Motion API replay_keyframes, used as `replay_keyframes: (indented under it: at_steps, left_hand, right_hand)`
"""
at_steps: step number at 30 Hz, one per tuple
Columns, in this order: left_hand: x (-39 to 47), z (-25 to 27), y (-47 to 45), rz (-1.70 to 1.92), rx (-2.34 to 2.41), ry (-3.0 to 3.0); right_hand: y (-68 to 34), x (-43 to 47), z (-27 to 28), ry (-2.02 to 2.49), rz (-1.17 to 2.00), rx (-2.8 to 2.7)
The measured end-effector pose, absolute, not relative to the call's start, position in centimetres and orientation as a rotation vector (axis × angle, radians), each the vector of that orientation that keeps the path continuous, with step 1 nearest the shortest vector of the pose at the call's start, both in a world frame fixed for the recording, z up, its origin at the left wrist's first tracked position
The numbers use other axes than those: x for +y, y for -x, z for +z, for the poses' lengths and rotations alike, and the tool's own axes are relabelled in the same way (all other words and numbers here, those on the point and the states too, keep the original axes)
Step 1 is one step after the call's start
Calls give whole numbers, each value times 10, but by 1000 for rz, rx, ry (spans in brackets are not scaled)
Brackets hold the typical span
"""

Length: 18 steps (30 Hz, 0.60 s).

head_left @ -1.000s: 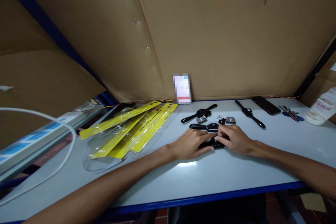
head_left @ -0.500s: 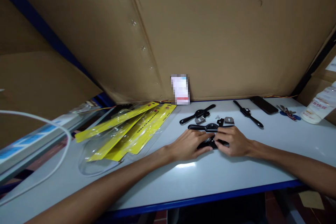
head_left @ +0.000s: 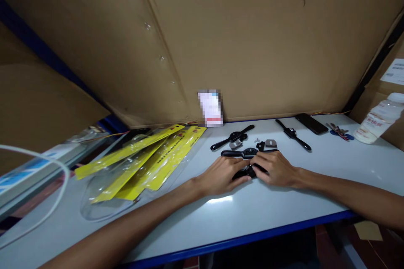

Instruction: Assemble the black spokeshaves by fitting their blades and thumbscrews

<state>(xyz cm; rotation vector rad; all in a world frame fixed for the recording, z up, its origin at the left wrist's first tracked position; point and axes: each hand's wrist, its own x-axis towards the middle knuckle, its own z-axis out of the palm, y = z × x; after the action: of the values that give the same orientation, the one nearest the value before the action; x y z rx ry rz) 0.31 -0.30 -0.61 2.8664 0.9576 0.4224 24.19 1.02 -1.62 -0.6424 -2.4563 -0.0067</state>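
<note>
My left hand (head_left: 219, 172) and my right hand (head_left: 273, 168) meet over a black spokeshave (head_left: 250, 171) on the table, both closed around its middle. The fingers cover most of it, and its handles show only in part. Just beyond my knuckles lies a second spokeshave body (head_left: 232, 154), its right end hidden by my right hand. Behind it are a flat metal blade (head_left: 270, 143), a small black clamp piece (head_left: 260, 146) and tiny screws (head_left: 257, 140). Farther back rest two more spokeshaves, one left (head_left: 232, 136) with a blade piece by it, one right (head_left: 293, 134).
Yellow-backed clear blister packs (head_left: 151, 164) are spread on the left of the white table (head_left: 284, 214). A lit phone (head_left: 211, 109) leans on the cardboard wall. At the back right lie a dark phone (head_left: 312, 123), keys (head_left: 339, 132) and a plastic bottle (head_left: 377, 119). A white cable (head_left: 65, 189) loops at left.
The view has shifted slightly, so everything appears a little farther left. My hands stay on the same spokeshave, with the right fingers now reaching slightly more over its middle.
</note>
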Motion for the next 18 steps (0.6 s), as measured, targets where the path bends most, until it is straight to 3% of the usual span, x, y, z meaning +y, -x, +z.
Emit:
replay_keyframes:
  at_steps: [5,12,18]
  left_hand:
    - [-2,-8,-3,406,964,-2869]
    - [-4,-5,-3,355,993,-2886]
    - [-4,-4,-3,369,985,-2873]
  right_hand:
    - [-244,13,-18,442,-40,-2501]
    - [-243,15,-20,639,-7,-2367]
    - [-247,16,-17,407,24,-2438]
